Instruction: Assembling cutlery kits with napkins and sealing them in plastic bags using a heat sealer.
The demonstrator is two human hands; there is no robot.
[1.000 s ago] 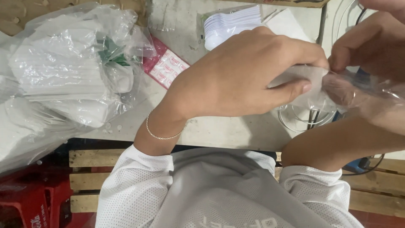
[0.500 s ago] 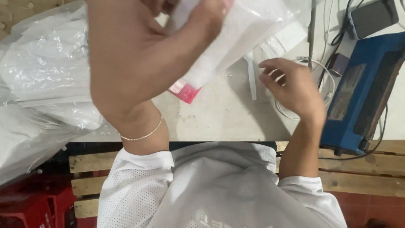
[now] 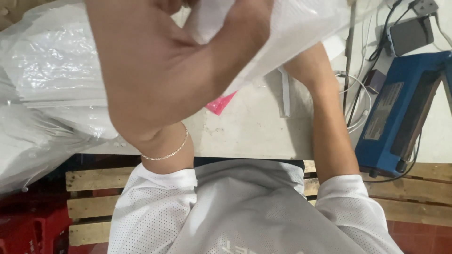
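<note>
The left hand [image 3: 160,70], raised close to the camera, pinches a clear plastic bag [image 3: 301,28] holding something white. The bag hides the right hand, so its grip cannot be told. Below lies the tabletop [image 3: 249,127], a blue machine [image 3: 400,113] at its right.

A blue heat sealer [image 3: 400,113] sits at the table's [image 3: 249,131] right edge among white cables [image 3: 358,101], with bulging clear plastic bags [image 3: 47,94] heaped left and a pink packet [image 3: 220,102] between.
</note>
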